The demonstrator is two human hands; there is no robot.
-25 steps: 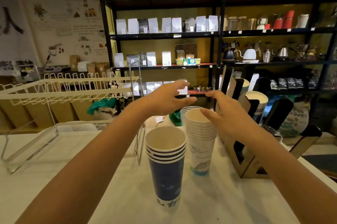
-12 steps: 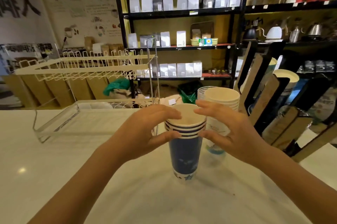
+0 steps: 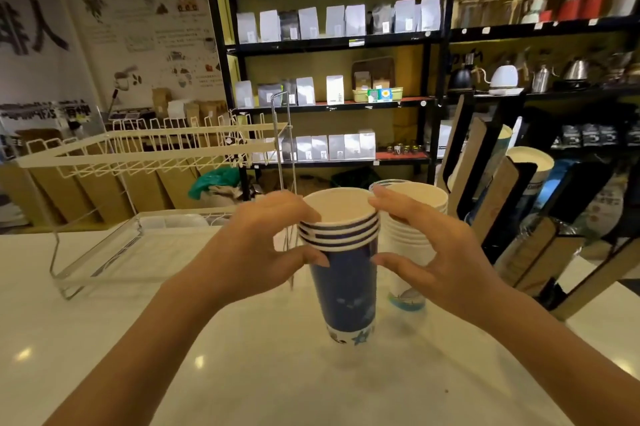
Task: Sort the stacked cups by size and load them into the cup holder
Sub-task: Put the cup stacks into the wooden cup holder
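Observation:
A stack of several blue paper cups stands upright on the white counter in the middle of the view. My left hand and my right hand clasp its top from either side, fingers on the rims and thumbs on the blue wall. A stack of white paper cups stands just behind it to the right, partly hidden by my right hand. The slanted wooden cup holder rises at the right, with a white cup and other cups in its slots.
A cream wire rack on a metal frame stands at the left over a clear tray. Its thin metal post is close behind my left hand. Black shelves with pouches and kettles fill the background.
Both hands dropped from above the white cup stack to the blue stack and closed around its top rims. The view has shifted closer and lower.

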